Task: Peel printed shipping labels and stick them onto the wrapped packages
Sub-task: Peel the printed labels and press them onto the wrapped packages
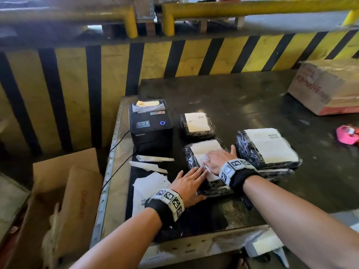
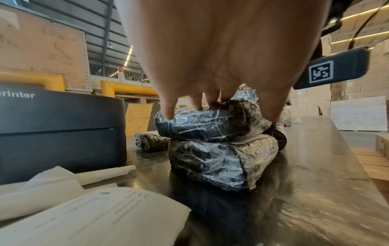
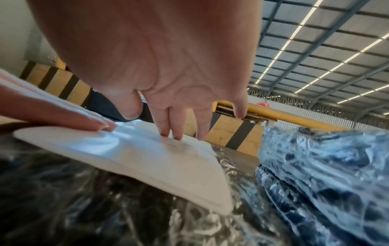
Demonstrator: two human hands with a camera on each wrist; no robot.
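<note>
A black package wrapped in clear film [image 1: 194, 158] lies mid-table on top of another wrapped package [image 2: 221, 161]. A white shipping label [image 1: 206, 147] lies on its top face. My left hand [image 1: 191, 181] lies flat on the package's near left part, its fingertips [image 2: 168, 114] touching the film. My right hand [image 1: 215, 160] presses straight fingers [image 3: 174, 131] onto the label [image 3: 147, 158]. Neither hand holds anything. The label's near end is hidden under my hands in the head view.
A black label printer [image 1: 150, 127] stands left of the packages, with peeled backing strips [image 1: 153, 162] and loose printed sheets [image 1: 149, 187] in front. Labelled packages lie behind [image 1: 197, 124] and to the right [image 1: 268, 148]. A cardboard box [image 1: 326, 88] sits far right.
</note>
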